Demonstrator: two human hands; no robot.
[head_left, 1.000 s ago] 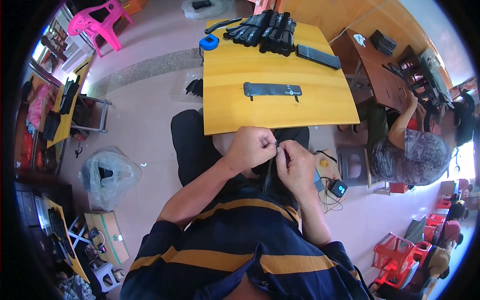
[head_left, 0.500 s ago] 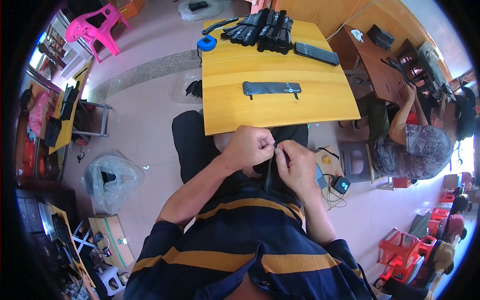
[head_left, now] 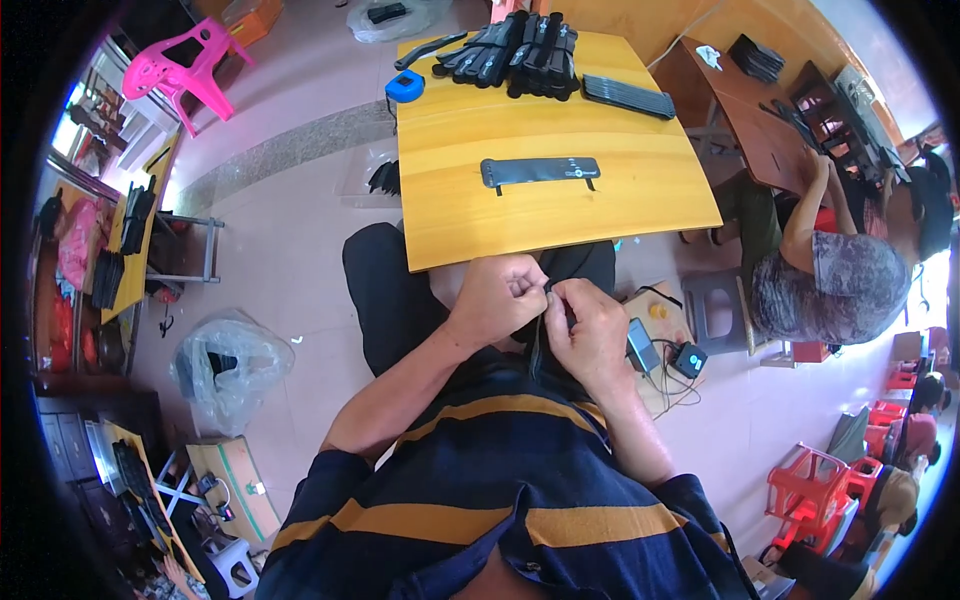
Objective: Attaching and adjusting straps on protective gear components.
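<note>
Black and narrow, a strap-like piece (head_left: 540, 345) hangs between the two hands, which meet just below the near edge of the yellow wooden desk (head_left: 620, 215), over the person's lap. The left hand (head_left: 497, 298) is curled into a loose fist, its fingertips pinched on the top of the piece. The right hand (head_left: 588, 328) faces it, touching or nearly so, with thumb and forefinger nipped on the same upper end; the rest of the piece drops down between the wrists and is partly hidden by them, so its lower end cannot be made out.

On the desk, near the middle, a flat black strip (head_left: 540, 171) lies lengthwise, parallel to the near edge and well apart from the hands. At the far edge a heap of black straps (head_left: 520, 52) is piled up, with a flat black stack (head_left: 628, 96) just beside it toward the far right corner. A blue tape roll (head_left: 405, 87) sits at the far left corner.

Left of the desk, on the floor, stand a pink plastic chair (head_left: 180, 62) and a clear plastic bag (head_left: 225, 368). To the right another person in a grey patterned shirt (head_left: 825, 285) sits at a brown table (head_left: 760, 130), an arm raised toward it. A small black device with cables (head_left: 688, 358) rests on the floor near the person's right elbow.
</note>
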